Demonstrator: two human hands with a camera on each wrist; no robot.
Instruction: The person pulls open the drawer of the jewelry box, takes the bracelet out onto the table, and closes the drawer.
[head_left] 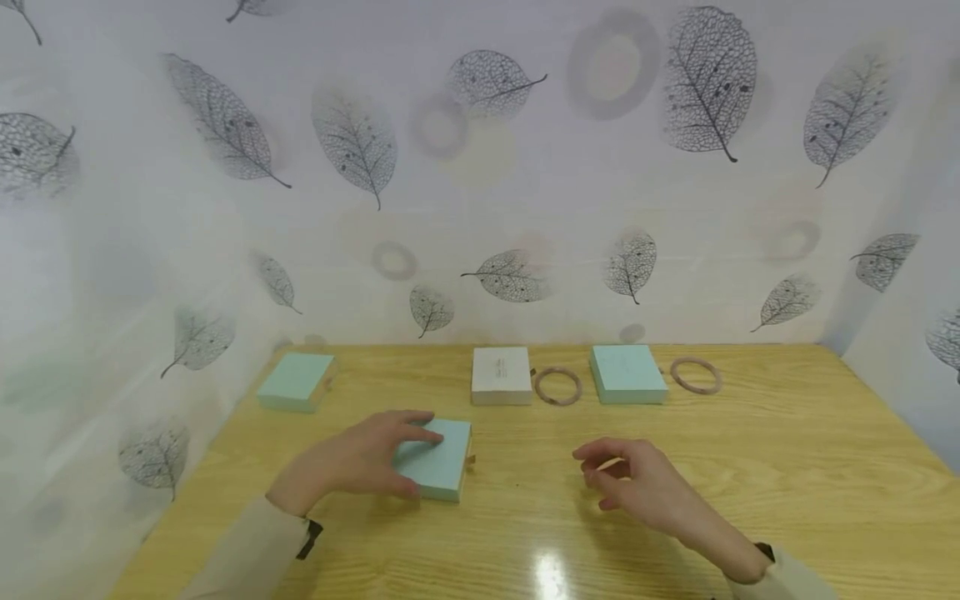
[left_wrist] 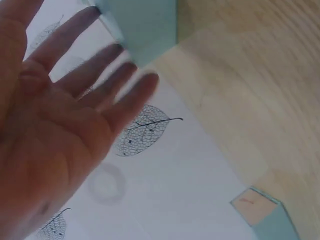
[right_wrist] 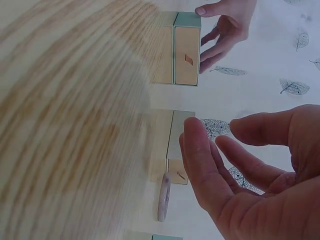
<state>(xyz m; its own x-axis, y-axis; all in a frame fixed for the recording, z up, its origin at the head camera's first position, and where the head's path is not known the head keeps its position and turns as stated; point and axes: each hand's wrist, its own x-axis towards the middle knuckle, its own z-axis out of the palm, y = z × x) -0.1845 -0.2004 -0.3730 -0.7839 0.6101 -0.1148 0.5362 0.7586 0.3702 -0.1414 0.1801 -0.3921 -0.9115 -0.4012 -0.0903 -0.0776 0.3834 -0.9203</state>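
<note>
At the far left of the wood-grained tabletop [head_left: 525, 533] sits a pale green square box [head_left: 296, 382], its tan side facing right. Nearer and to the right, the left hand [head_left: 360, 457], in a cream sleeve [head_left: 243, 550], rests on a pale blue-green square box [head_left: 444, 467]. Its fingers are spread and mostly straight, thumb well apart from them at the box's near edge; a small brown tab [head_left: 471, 460] sticks out from the box's right side. Farther back, right of this box, stands a white square box [head_left: 501, 377] with small print on top, and just beside its right side lies a pinkish-brown ring [head_left: 558, 387]. Next comes a mint-green square box [head_left: 628, 375] at the far edge. Nearer, the right hand [head_left: 637, 483] hovers over the tabletop, fingers loosely bent, thumb and fingertips apart. At the far right, near the mint-green box, lies a second pinkish-brown ring [head_left: 697, 376]. A pale leaf-printed backdrop [head_left: 517, 183] spans the far side.
</note>
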